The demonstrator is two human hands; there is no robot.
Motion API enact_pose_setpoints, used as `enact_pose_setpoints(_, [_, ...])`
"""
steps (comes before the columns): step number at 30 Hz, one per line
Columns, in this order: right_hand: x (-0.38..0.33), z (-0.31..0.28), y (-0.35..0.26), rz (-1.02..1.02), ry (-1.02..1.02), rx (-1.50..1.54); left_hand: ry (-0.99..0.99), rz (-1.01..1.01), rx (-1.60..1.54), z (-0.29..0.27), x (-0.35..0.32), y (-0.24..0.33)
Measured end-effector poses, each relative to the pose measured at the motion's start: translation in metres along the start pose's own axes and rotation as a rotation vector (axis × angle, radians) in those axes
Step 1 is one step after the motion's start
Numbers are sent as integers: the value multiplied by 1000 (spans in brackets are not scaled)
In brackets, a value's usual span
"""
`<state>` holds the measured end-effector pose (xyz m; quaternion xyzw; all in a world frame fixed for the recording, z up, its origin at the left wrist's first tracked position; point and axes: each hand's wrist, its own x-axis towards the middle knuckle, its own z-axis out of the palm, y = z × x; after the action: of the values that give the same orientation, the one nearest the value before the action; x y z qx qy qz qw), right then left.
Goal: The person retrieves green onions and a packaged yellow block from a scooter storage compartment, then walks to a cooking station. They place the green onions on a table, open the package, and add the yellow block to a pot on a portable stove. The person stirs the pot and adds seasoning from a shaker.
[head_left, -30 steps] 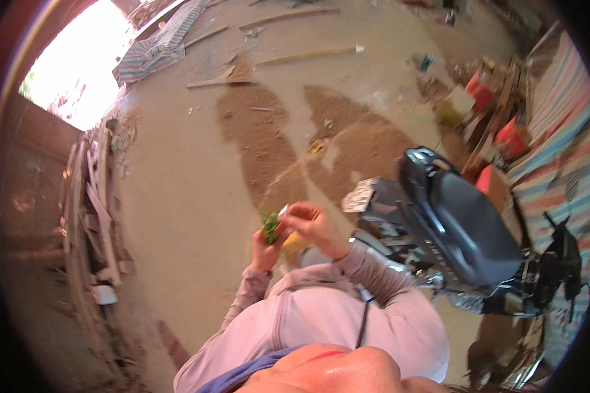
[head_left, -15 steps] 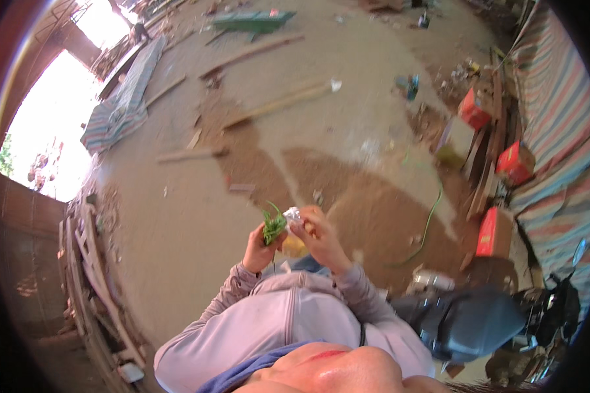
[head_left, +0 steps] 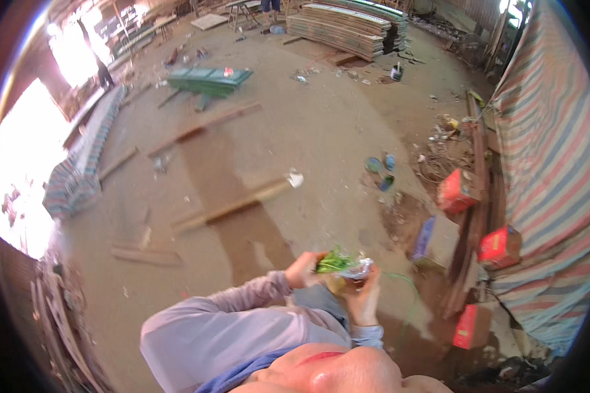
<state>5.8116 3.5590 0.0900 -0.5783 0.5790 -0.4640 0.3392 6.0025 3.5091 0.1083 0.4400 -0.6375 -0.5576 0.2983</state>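
Note:
In front of my body, my left hand [head_left: 301,270] is closed round a bunch of green leaves [head_left: 335,261], whose tips point right. Close beside it, my right hand [head_left: 366,299] grips a crumpled silvery wrapper [head_left: 358,268] with its fingertips. The wrapper meets or overlaps the ends of the leaves; I cannot tell whether the leaves go into it. Something yellow [head_left: 336,284] shows just below and between my hands, blurred and partly hidden, so its kind is unclear.
Red boxes [head_left: 459,191] and long planks [head_left: 469,262] line the right side beside a striped tarp [head_left: 544,170]. A wooden beam [head_left: 242,202] and a green slatted panel [head_left: 210,81] lie ahead. Stacked boards [head_left: 334,31] stand far off, near a person's legs [head_left: 269,5].
The view has swung upward and left, bringing the far board stack in. Both hands now appear lower and further right. The leaves and wrapper stay held, the leaves now pointing right.

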Motion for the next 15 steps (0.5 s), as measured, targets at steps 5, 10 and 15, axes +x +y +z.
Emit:
enact_pose_setpoints(5, [193,39,-14,77,-187,199,150,187,131,-115,146,3])
enact_pose_setpoints(10, [385,70,17,207,-282,570,235,-27,-310,-224,313,-7])
enact_pose_setpoints(15, [572,80,28,297,-326,380,75,76,-125,-315,500,2])
